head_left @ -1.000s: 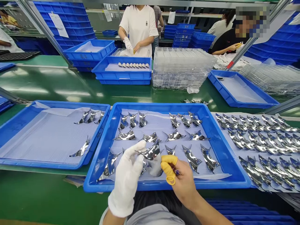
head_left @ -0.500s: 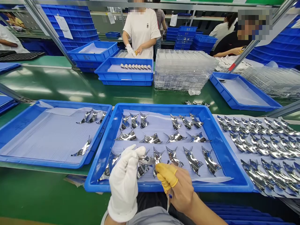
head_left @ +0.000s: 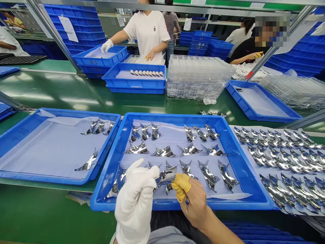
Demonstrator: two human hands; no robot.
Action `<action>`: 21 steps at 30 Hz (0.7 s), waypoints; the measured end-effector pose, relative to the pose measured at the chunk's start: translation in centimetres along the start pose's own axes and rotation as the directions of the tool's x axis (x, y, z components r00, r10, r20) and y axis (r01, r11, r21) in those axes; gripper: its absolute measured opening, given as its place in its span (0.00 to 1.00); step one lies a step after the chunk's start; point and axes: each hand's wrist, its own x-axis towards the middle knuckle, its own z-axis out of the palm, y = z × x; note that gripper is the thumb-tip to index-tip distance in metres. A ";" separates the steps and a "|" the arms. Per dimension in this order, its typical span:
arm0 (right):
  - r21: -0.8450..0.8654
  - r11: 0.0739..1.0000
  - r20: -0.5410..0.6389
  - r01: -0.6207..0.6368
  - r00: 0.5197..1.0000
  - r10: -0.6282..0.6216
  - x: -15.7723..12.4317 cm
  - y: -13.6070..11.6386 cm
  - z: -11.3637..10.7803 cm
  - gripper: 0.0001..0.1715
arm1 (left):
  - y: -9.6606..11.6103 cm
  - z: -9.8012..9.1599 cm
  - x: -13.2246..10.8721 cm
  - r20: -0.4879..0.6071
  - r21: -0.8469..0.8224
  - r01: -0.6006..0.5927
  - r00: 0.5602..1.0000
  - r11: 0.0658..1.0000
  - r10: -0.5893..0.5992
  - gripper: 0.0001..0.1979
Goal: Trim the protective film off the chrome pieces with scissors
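Note:
My left hand (head_left: pixel 134 203), in a white glove, pinches a curved chrome-plated piece (head_left: pixel 168 174) above the near side of a blue tray (head_left: pixel 257 200). My right hand (head_left: pixel 194 200) wears yellow finger covers and is closed at the right end of that piece. A slim tool with a blue spot (head_left: pixel 187 203) sticks out below the right fist; its working tip is hidden. Beneath both hands, the paper-lined tray bears rows of similar pointed chrome pieces (head_left: pixel 207 174). My left hand hides part of the front row.
A second blue tray (head_left: pixel 50 180) on the left holds several chrome pieces. More lie in rows on a white sheet (head_left: pixel 245 149) at right. Clear plastic trays (head_left: pixel 199 81) are stacked behind. Across the bench, a person in a white shirt (head_left: pixel 152 34) works beside blue bins (head_left: pixel 134 81).
The held chrome piece has turned, so its broad shiny face shows more. My left hand has come slightly nearer. The person opposite has reached one gloved hand into a bin.

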 end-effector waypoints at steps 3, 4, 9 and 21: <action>-0.007 1.000 -0.003 -0.005 1.000 0.005 0.0 0.1 0.0 0.21 | 0.1 0.0 0.1 0.022 -0.018 -0.036 0.999 0.999 0.036 0.12; -0.004 1.000 -0.002 -0.010 1.000 0.010 0.0 0.1 0.0 0.20 | 0.2 0.0 0.1 0.029 -0.020 -0.046 0.999 0.999 0.046 0.11; 0.088 0.995 0.004 -0.054 0.999 0.054 0.0 0.2 0.3 0.15 | 0.6 0.0 0.2 0.040 -0.015 -0.082 0.996 0.997 0.082 0.09; 0.284 0.929 0.092 -0.236 0.971 0.219 0.5 -0.3 0.4 0.10 | 0.2 0.1 0.0 0.035 0.000 0.012 0.999 1.000 -0.012 0.06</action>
